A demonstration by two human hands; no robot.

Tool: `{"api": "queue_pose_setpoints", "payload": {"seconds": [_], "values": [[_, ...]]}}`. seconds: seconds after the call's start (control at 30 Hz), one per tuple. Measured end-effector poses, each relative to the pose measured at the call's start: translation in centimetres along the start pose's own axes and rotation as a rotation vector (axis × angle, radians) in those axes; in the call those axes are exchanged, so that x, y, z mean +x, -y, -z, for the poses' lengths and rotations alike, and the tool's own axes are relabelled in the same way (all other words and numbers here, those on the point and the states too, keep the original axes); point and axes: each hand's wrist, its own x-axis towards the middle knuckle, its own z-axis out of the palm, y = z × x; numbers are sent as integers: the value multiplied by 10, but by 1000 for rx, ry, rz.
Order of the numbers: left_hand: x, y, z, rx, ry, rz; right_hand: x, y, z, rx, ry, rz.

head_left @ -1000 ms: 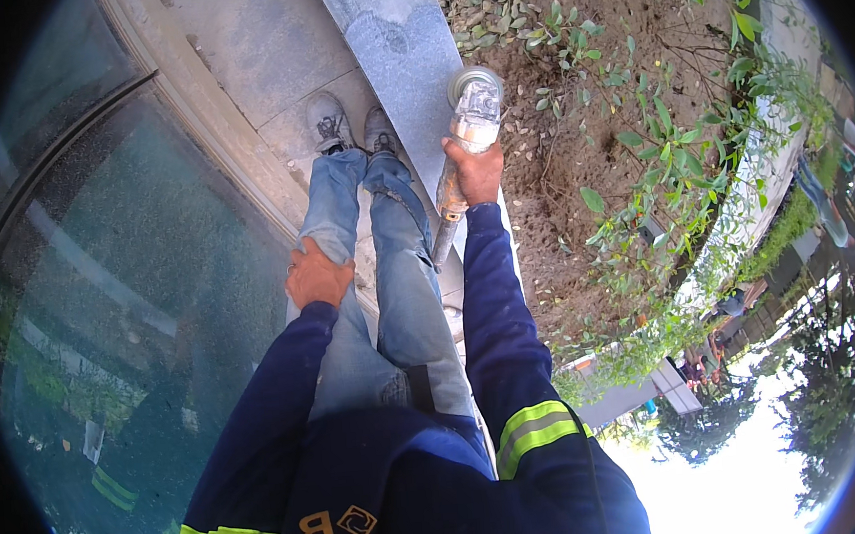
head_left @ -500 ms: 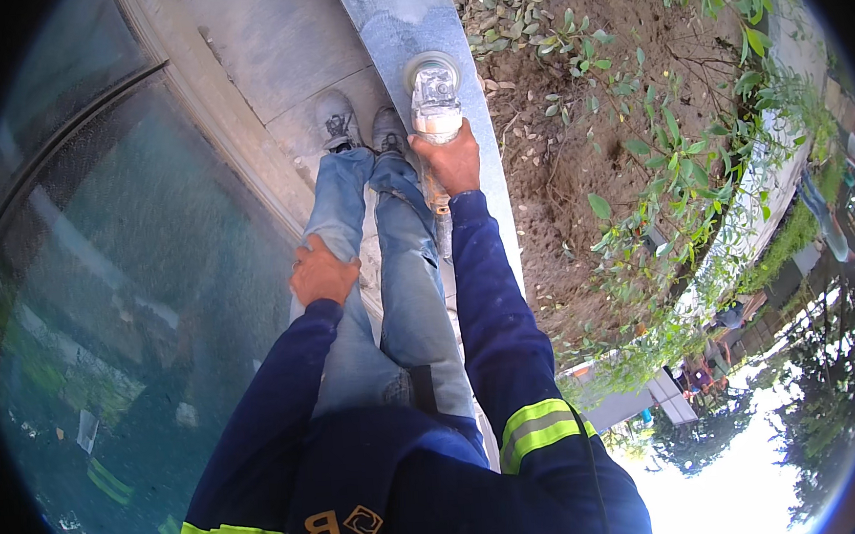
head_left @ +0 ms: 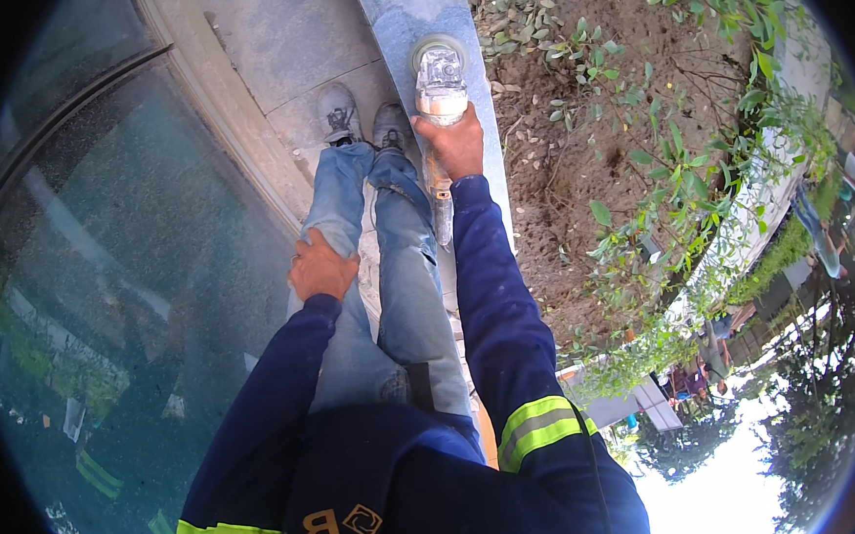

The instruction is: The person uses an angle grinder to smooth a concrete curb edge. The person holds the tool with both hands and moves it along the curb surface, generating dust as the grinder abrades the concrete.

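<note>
My right hand (head_left: 457,146) is wrapped round the body of a dust-caked angle grinder (head_left: 440,88). Its round disc (head_left: 433,43) lies against the top of a long grey-blue stone ledge (head_left: 494,160), near the far end in view. The grinder's rear part reaches back beside my wrist, close to my right leg. My left hand (head_left: 322,267) grips my left knee, with the fingers bent over the jeans. Pale dust and a wet-looking darker patch mark the stone around the disc.
A glass pane (head_left: 123,256) in a stone frame borders the left. My dusty shoes (head_left: 340,114) stand on paving slabs (head_left: 286,41). Right of the ledge lies a soil bed (head_left: 579,189) with leafy plants (head_left: 676,164). A cable (head_left: 596,462) runs along my right sleeve.
The grinder and my right hand have shifted slightly away from me along the ledge. My left hand stays on the knee. The whole view has moved a little.
</note>
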Motion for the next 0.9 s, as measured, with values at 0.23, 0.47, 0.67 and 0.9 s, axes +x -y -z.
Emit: {"api": "queue_pose_setpoints", "payload": {"seconds": [0.23,0.47,0.67,0.9], "values": [[-1,4,1,-51,45,-17,-21,-17,20,125,-84,-62],[15,-42,-20,-448,-132,-654,-4,-4,9,204,-66,-33],[48,-101,-53,-1239,272,-373,-19,8,-38,441,-140,-81],[49,-70,-101,-1070,394,-278,-64,-30,-40,560,-177,-146]]}}
